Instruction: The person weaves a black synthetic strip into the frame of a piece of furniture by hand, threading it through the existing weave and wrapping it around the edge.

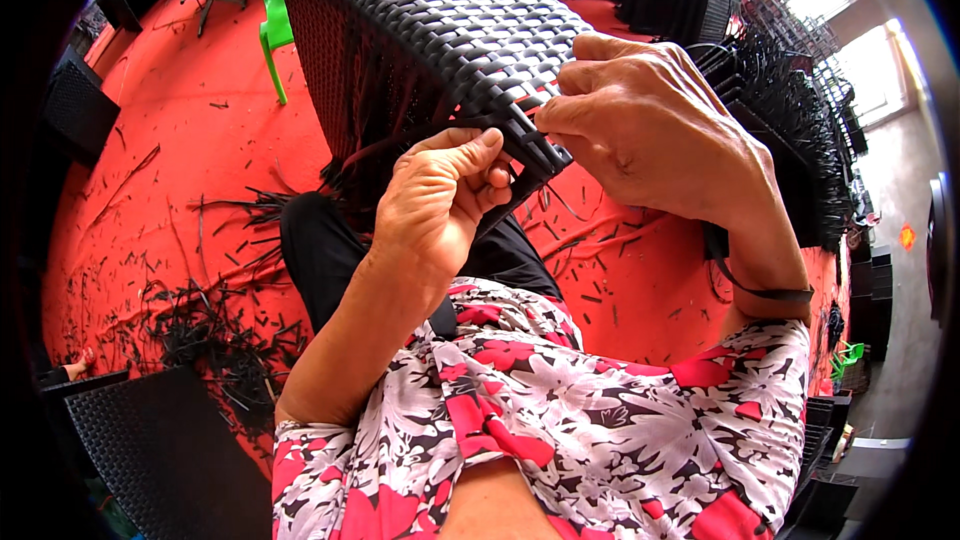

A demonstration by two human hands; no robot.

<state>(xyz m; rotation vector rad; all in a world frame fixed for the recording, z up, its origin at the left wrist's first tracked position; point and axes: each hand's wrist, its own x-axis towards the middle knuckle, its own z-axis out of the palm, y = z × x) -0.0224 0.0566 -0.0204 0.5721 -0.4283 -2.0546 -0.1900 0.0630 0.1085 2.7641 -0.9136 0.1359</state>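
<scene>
A black woven rattan furniture piece [455,25] stands tilted in front of me, one corner of its frame pointing toward me. My left hand [440,190] is closed in a pinch at the near side of this corner, where a dark strip runs up to the thumb. On the right, my right hand [660,130] has its fingers curled against the weave's edge; whatever lies between the fingertips is hidden. Bare frame bars [535,155] show between the two hands. A loose black strip [765,291] curves across my right forearm.
Black strip offcuts [215,340] lie heaped and scattered on the red floor covering [130,200]. A green plastic chair [272,10] stands behind the woven piece. Bundled black strips [800,130] pile up at the right. Another woven panel [165,450] is at the lower left.
</scene>
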